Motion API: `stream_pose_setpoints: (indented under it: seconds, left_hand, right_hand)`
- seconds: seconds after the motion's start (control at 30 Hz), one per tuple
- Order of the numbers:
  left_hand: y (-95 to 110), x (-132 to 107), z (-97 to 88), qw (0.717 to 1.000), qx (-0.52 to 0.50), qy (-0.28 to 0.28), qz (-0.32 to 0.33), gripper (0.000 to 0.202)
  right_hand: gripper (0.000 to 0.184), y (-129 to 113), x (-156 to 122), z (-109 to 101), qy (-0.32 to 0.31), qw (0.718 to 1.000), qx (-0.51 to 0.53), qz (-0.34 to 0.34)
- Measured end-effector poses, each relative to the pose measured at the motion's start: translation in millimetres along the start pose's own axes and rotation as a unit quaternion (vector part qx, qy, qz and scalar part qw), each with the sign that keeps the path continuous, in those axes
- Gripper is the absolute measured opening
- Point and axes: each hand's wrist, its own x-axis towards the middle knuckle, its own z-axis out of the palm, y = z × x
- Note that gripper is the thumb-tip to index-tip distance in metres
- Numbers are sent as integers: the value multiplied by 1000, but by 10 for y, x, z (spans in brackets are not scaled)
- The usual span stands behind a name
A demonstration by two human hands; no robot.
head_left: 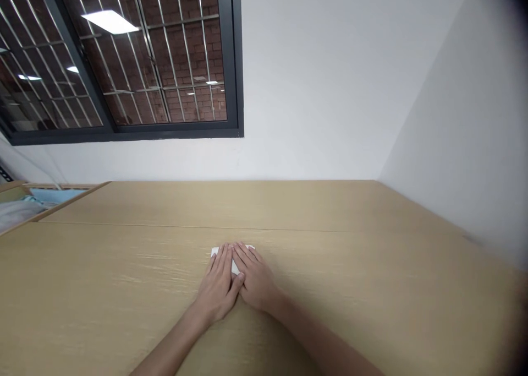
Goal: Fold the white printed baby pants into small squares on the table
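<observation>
A small white piece of paper (234,265) lies flat on the light wooden table (124,277), mostly covered by my hands. My left hand (218,288) rests on its left part with fingers stretched out flat and close together. My right hand (254,279) lies beside it on the right part, fingers also flat and pointing away from me. The two hands touch at the thumbs. Only the paper's far corners and a strip between the hands show.
The table runs to a white wall (322,90) at the back and another wall on the right. A dark-framed barred window (124,62) sits upper left. A wooden tray with pale cloth (25,205) stands at the far left.
</observation>
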Motion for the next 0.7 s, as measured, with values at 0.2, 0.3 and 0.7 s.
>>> stream_pose_setpoints:
  seconds: [0.2,0.3,0.7]
  left_hand:
    - [-127,-66,34,996,66,13,-54,80]
    - [-206,-78,69,995,75,21,-70,86]
    - [-94,-45,-415,998,3,4,61,67]
  right_hand:
    - [63,18,-81,-65,16,999,11,28]
    - [65,30,-112,-19,22,999,13,46]
    - [68,-70,-156,-207,50,996,57,42]
